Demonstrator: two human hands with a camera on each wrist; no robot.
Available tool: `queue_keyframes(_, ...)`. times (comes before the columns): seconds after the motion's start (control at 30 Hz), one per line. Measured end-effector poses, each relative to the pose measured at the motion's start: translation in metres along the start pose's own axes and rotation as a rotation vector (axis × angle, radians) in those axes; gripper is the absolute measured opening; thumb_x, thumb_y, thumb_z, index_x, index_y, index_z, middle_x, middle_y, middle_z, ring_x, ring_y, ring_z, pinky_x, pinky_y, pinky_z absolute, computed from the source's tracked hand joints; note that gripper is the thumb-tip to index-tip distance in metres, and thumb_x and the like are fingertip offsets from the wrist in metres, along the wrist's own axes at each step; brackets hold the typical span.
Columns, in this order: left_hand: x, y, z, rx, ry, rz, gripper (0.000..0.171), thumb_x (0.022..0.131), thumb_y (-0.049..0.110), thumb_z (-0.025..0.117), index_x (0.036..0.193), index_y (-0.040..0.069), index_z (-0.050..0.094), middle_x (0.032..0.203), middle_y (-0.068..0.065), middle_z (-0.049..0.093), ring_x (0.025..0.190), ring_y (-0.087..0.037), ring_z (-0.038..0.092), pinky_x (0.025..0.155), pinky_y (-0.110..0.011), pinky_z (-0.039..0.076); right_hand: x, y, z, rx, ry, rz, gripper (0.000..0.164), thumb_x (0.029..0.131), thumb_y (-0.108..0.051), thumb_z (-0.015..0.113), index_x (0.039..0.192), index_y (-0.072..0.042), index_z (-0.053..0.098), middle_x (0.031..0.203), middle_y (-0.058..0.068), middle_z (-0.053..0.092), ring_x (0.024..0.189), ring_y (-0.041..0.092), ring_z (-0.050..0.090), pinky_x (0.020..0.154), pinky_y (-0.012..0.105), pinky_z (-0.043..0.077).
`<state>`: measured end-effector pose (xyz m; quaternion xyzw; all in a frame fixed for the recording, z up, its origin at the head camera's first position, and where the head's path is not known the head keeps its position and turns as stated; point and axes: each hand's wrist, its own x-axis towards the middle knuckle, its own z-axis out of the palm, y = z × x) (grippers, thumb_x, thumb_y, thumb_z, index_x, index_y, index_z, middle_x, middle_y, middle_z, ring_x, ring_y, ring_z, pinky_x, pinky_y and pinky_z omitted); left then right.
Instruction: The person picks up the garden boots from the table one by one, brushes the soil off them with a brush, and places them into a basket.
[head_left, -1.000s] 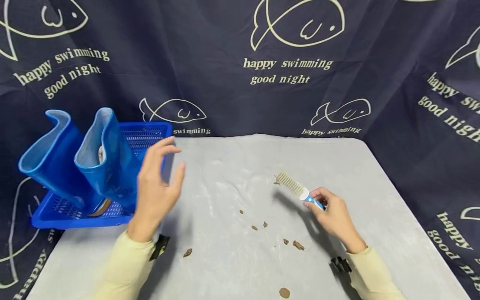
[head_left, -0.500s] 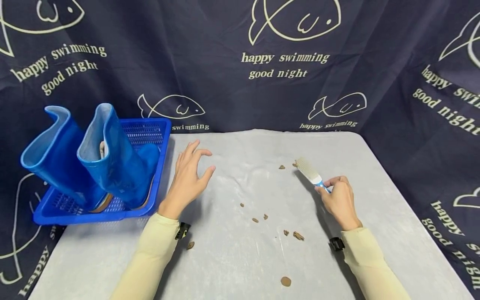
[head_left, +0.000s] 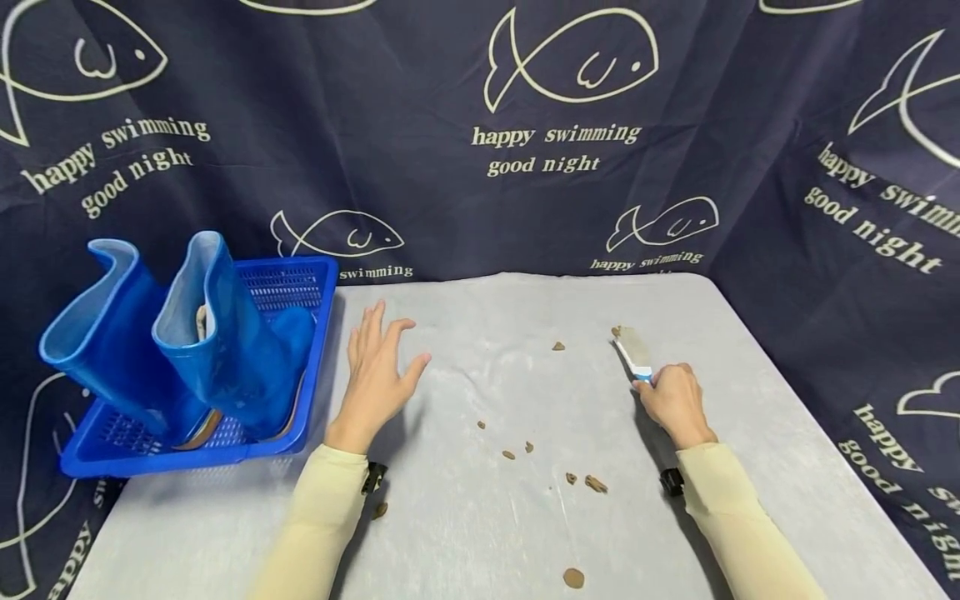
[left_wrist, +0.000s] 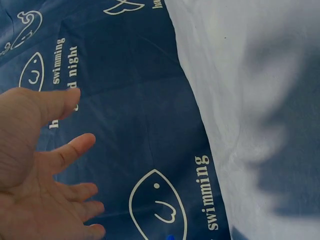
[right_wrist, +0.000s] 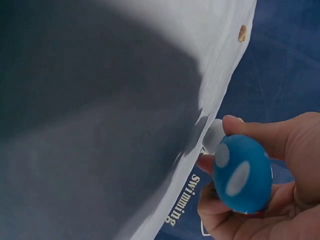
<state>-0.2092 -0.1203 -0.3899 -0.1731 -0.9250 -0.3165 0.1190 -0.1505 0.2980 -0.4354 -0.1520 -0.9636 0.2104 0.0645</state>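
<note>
My right hand grips the blue handle of a small brush with a white head and pale bristles. A brown crumb sits at the brush's tip, and another crumb lies to its left. In the right wrist view the rounded, white-spotted handle end shows between the thumb and curled fingers; the bristles are hidden there. My left hand hovers over the table with fingers spread, holding nothing. Left of it, two blue rain boots stand in a blue plastic basket.
Several brown crumbs are scattered on the grey-white tabletop. A round brown piece lies near the front. One crumb is beside my left forearm. A dark fish-print curtain hangs behind the table and at its sides.
My left hand has moved right, away from the boots. The right hand has swung the brush to the right; one crumb shifted right at its tip, while another stayed behind.
</note>
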Motion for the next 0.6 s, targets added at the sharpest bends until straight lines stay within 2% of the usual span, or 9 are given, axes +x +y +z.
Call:
queue_keyframes(0.07,-0.001,0.001,0.003,0.020,-0.021,-0.004,0.052,0.095,0.036,0.069,0.137,0.010,0.053,0.167,-0.023,0.017,0.157,-0.044,0.008,0.123,-0.068,0.002,0.002,0.003,-0.001,-0.027,-0.047,-0.004,0.042,0.088,-0.020,0.071,0.055,-0.002,0.053,0.078,0.023,0.053,0.069,0.034,0.052,0.060,0.045,0.045)
queue_keyframes(0.2,-0.005,0.005,0.008,0.078,-0.075,-0.032,0.065,0.094,0.049,0.066,0.145,0.013,0.048,0.169,-0.021,0.011,0.158,-0.043,0.001,0.122,-0.069,-0.003,0.003,0.007,-0.004,-0.062,-0.161,0.025,0.038,0.089,-0.022,0.071,0.064,0.001,0.054,0.075,0.020,0.052,0.063,0.029,0.051,0.053,0.039,0.044)
queue_keyframes(0.33,-0.010,0.012,0.010,0.127,-0.122,-0.060,0.076,0.092,0.059,0.064,0.151,0.017,0.042,0.170,-0.020,0.006,0.158,-0.042,-0.005,0.121,-0.069,-0.008,-0.001,0.008,-0.011,-0.095,-0.213,0.097,0.038,0.090,-0.032,0.071,0.072,-0.002,0.057,0.081,0.019,0.056,0.065,0.032,0.056,0.054,0.042,0.044)
queue_keyframes(0.4,-0.012,0.017,0.011,0.143,-0.138,-0.061,0.081,0.090,0.063,0.063,0.154,0.018,0.040,0.170,-0.019,0.005,0.158,-0.041,-0.006,0.120,-0.069,-0.009,-0.005,0.005,-0.018,-0.113,-0.197,0.118,0.040,0.091,-0.038,0.069,0.079,-0.001,0.059,0.090,0.023,0.057,0.072,0.040,0.059,0.058,0.048,0.044)
queue_keyframes(0.47,-0.013,0.021,0.011,0.160,-0.147,-0.063,0.084,0.089,0.067,0.061,0.156,0.020,0.037,0.171,-0.018,0.003,0.158,-0.040,-0.008,0.121,-0.069,-0.009,-0.011,-0.002,-0.024,-0.114,-0.136,0.109,0.045,0.092,-0.042,0.067,0.093,0.002,0.062,0.101,0.027,0.056,0.083,0.049,0.061,0.061,0.054,0.045)
queue_keyframes(0.53,-0.012,0.024,0.010,0.180,-0.137,-0.060,0.088,0.089,0.069,0.059,0.157,0.022,0.034,0.171,-0.017,0.002,0.158,-0.039,-0.008,0.121,-0.069,-0.008,-0.016,-0.016,-0.030,-0.103,-0.061,0.067,0.054,0.093,-0.045,0.065,0.112,0.006,0.060,0.113,0.032,0.054,0.094,0.056,0.060,0.066,0.060,0.046)
queue_keyframes(0.6,-0.011,0.026,0.010,0.201,-0.122,-0.058,0.090,0.088,0.071,0.058,0.158,0.022,0.032,0.171,-0.016,0.002,0.159,-0.040,-0.006,0.121,-0.069,-0.008,-0.019,-0.034,-0.033,-0.069,0.027,-0.022,0.062,0.094,-0.043,0.066,0.130,0.006,0.053,0.125,0.035,0.053,0.102,0.059,0.057,0.073,0.063,0.046)
